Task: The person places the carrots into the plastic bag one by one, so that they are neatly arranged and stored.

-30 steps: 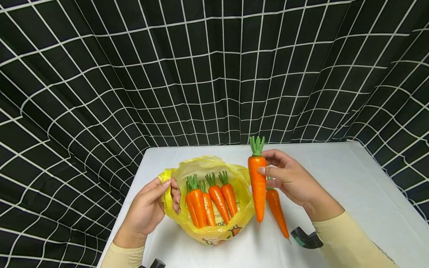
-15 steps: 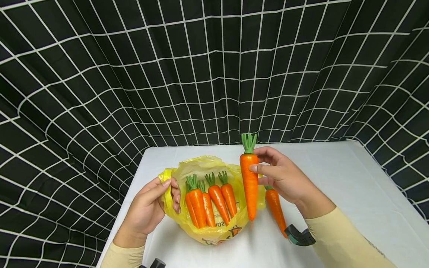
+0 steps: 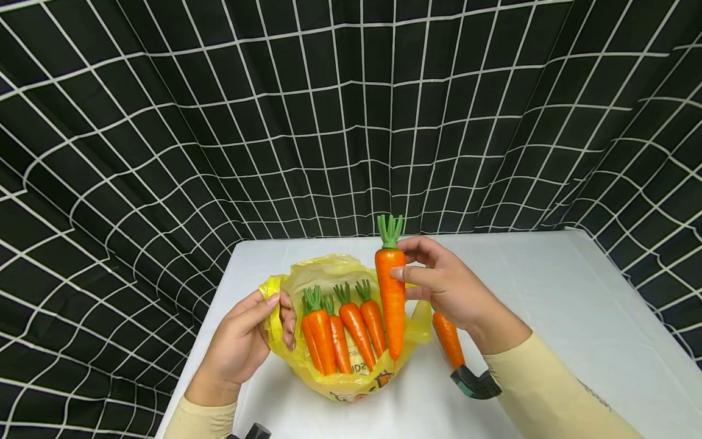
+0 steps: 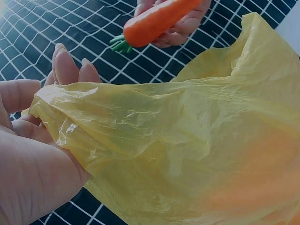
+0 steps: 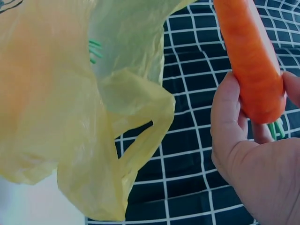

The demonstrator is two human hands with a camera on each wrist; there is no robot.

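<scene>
My left hand (image 3: 247,335) grips the left edge of a yellow plastic bag (image 3: 351,385), whose mouth gapes toward me. Several orange carrots (image 3: 356,326) with green tops stand inside it, leaning against the back. Upright between the thumb and fingers of my right hand (image 3: 450,286) is another carrot (image 3: 390,292), its tip in front of the bag's right part; whether it touches the bag I cannot tell. In the right wrist view this carrot (image 5: 251,56) is pinched near its thick end. The left wrist view shows the bag's film (image 4: 154,126) stretched from my left fingers.
One more carrot (image 3: 448,338) lies on the white table (image 3: 576,305) right of the bag, partly hidden by my right hand and a dark wrist strap (image 3: 476,384). A black curtain with a white grid (image 3: 329,122) surrounds the table.
My right hand has moved left with its carrot, from beside the bag to the right part of its mouth. The left hand and the bagged carrots have stayed nearly still.
</scene>
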